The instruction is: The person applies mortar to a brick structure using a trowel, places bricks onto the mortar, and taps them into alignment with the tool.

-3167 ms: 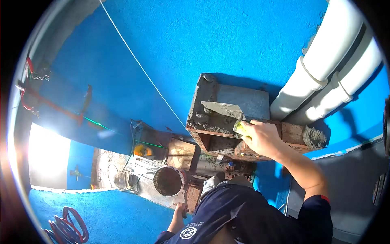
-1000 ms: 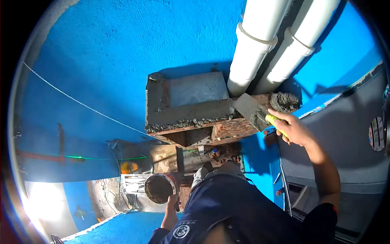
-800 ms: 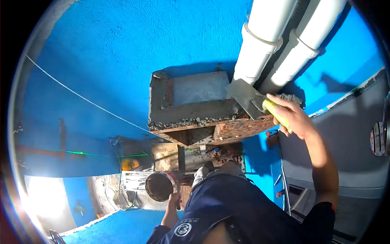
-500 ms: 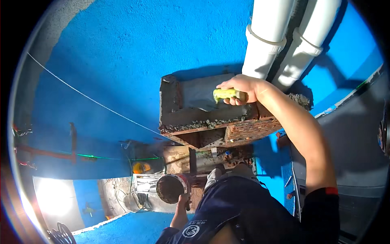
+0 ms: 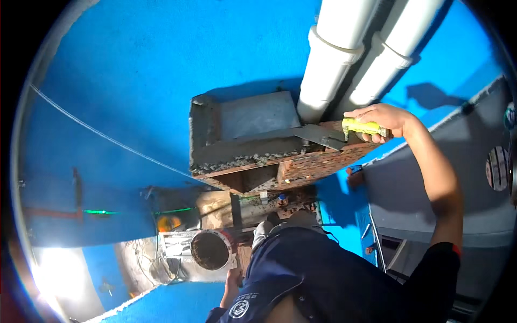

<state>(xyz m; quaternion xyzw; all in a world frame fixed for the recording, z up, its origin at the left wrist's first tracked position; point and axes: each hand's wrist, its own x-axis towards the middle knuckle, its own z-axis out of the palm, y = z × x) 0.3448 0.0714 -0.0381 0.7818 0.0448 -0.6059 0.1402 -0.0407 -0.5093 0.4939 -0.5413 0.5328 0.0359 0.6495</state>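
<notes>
My right hand (image 5: 379, 121) is closed around the yellow-green handle of a trowel (image 5: 321, 137). Its flat grey blade lies over the front right part of a brick ledge (image 5: 328, 164), below the white pipes. A smooth grey mortar surface (image 5: 258, 116) covers the ledge's top to the left of the blade, with rough crumbs of mortar (image 5: 231, 166) along the front edge. Low down, my left hand (image 5: 232, 280) is closed beside a round bucket (image 5: 211, 251) with dark mortar inside. What its fingers grip is hidden.
Two thick white pipes (image 5: 336, 51) run down the blue wall (image 5: 161, 48) behind the ledge. A string (image 5: 107, 132) crosses at the left. An open recess (image 5: 253, 178) shows under the ledge. A bright lamp (image 5: 59, 274) glares at the lower left, near loose cables (image 5: 153, 264).
My right hand has moved right with the trowel, from over the mortar surface to the ledge's right part. The blade now shows. The whole view has shifted slightly; my left hand stays by the bucket.
</notes>
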